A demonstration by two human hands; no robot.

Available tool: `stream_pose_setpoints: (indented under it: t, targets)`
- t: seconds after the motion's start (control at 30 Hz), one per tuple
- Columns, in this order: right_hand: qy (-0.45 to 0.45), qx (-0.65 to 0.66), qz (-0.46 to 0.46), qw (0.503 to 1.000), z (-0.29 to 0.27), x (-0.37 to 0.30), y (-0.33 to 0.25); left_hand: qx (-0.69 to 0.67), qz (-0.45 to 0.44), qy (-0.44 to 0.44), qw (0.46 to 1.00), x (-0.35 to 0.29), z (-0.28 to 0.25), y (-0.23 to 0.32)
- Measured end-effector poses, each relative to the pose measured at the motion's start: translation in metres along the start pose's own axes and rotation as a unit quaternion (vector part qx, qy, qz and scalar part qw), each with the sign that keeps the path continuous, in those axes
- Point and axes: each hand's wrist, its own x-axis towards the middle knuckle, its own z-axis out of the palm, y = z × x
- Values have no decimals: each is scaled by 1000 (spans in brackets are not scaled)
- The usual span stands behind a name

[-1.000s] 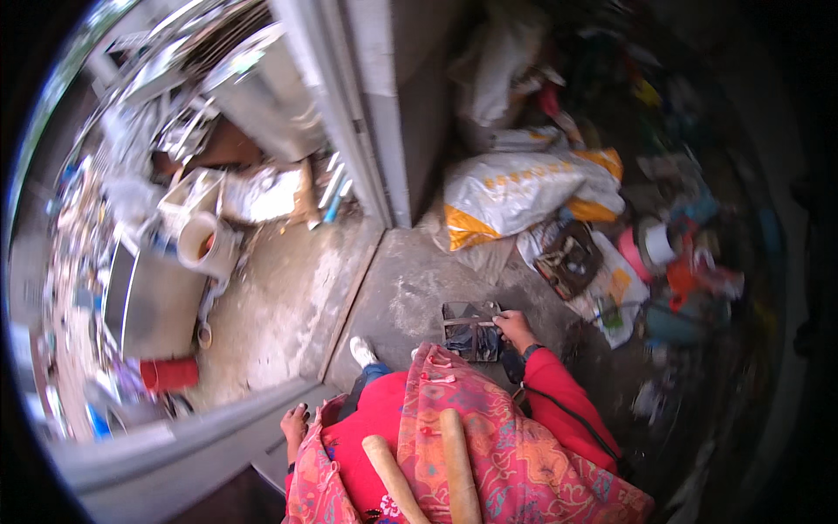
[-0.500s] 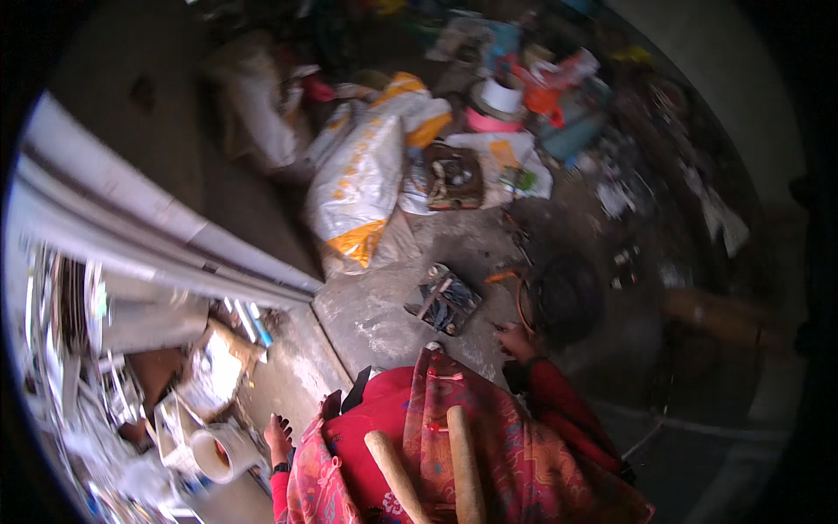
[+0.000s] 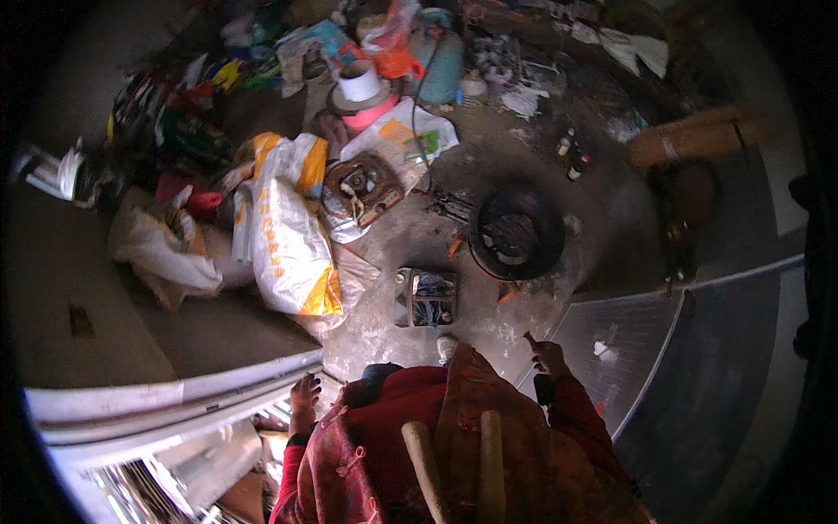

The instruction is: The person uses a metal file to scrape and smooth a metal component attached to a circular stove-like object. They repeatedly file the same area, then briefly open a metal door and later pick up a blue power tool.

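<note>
My left hand [image 3: 305, 398] hangs beside the door frame [image 3: 201, 393], its fingers apart and nothing in it. On the other side my right hand [image 3: 548, 358] is held low over the floor, a finger stretched out and no object visible in it. Between and ahead of them stands a small open box [image 3: 401, 312] with dark things inside. A black round basin [image 3: 550, 258] lies beyond my right hand. Two pale wooden handles [image 3: 491, 463] stick up in front of my red patterned clothing. A shoe tip [image 3: 446, 348] shows below the box.
White-and-orange sacks [image 3: 288, 253] lie left of the box. Behind them sit a rusty stove [image 3: 360, 185], a blue-green gas cylinder [image 3: 441, 70] and a white roll [image 3: 359, 81]. Small bottles [image 3: 573, 166] stand at right, near a brown log-like bundle [image 3: 698, 137]. A dark panel [image 3: 624, 327] borders my right.
My view has swung round, so the sacks, box and basin lie further left and the doorway has sunk lower. Both hands appear higher; the right has moved off from beside the basin.
</note>
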Motion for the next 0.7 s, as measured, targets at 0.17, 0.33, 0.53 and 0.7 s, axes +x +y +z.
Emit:
stream_pose_setpoints:
  t: [0.17,0.33,0.53,0.7]
  targets:
    - [51,100,46,993,2,-3,35,63,-15,-67,996,54,21,49]
    - [75,168,63,981,47,-38,46,191,-50,-106,975,115,33,81]
    - [113,244,82,960,139,-96,45,198,-64,-217,954,202,27,146]
    - [108,289,76,948,215,-145,23,287,-48,-230,929,263,19,206]
